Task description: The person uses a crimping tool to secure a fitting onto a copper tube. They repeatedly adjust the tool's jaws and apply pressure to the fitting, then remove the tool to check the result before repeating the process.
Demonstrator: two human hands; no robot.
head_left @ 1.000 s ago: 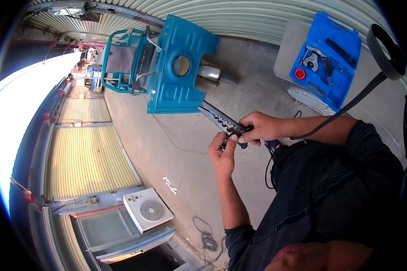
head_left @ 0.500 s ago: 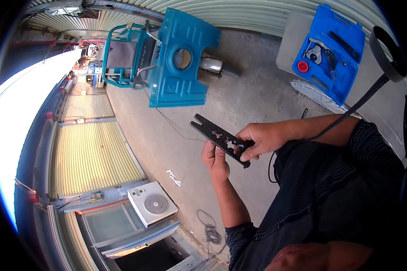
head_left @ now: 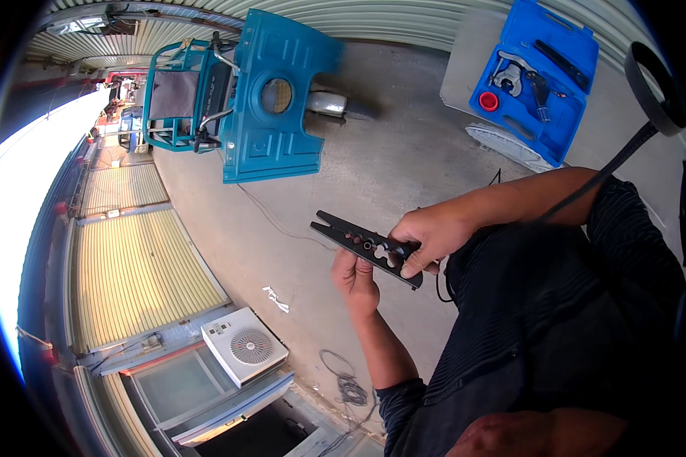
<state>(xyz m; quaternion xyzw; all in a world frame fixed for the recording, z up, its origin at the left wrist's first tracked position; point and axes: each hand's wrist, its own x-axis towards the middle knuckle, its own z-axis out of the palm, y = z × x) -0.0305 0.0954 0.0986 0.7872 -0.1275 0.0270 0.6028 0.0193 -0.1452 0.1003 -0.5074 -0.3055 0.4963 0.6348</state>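
A black flaring bar (head_left: 343,238), two hinged halves with a row of round holes between them, is held out over the floor. Its free ends stand slightly apart in a narrow V. My right hand (head_left: 431,236) is closed around the hinge end, thumb lying on top. The fingers of my left hand (head_left: 356,283) are closed against the bar's near edge, some of them hidden beneath it. A small copper-coloured ring (head_left: 367,245), like a tube end, shows in one hole; whatever lies below it is out of sight.
An open blue tool case (head_left: 537,84) at the upper right holds black tools, a clamp-like metal tool and a red round part (head_left: 488,101). A teal cargo tricycle (head_left: 274,99) stands ahead. Left are an outdoor air-conditioner unit (head_left: 244,346) and coiled cable (head_left: 351,390).
The bar has tilted, so its holes face up more and the copper-coloured ring shows plainly. The gap between the halves looks narrower. The background has shifted left in view.
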